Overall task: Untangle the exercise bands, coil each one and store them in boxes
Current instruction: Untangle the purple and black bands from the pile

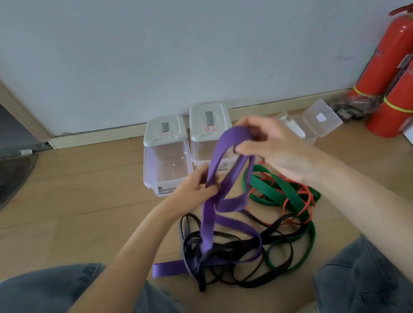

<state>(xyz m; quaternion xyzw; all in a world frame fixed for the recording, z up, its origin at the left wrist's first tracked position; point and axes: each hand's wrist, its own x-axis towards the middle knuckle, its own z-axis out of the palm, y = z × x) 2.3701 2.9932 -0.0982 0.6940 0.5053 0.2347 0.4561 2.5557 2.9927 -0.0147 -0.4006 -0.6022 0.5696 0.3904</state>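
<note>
- two clear plastic boxes with white lids stand side by side on the wood floor (88, 184) against the skirting: left box (167, 158), right box (209, 133). both lids are on; through the clear walls nothing shows inside.
- a smaller clear case (320, 122) lies open to the right of them, lid tipped back; contents too faint to tell.
- two red fire extinguishers (394, 65) lean at the wall on the far right.
- right hand (273, 146) is raised in front of the right box, fingers curled over the top of a loop of the purple band (208, 222); the grip holds that loop up.
- left hand (195, 185) is lower and just left of the loop, its grip pinching one strand of the purple band between thumb and fingers.
- from the hands the purple band hangs down into the pile on the floor between the knees, one end lying flat to the left.
- black bands (239, 257) are knotted through the lower purple strands.
- green band (282, 189) and thin red band (305, 207) lie looped together to the right, under the right forearm.
- jeans-clad knees at both lower corners.
</note>
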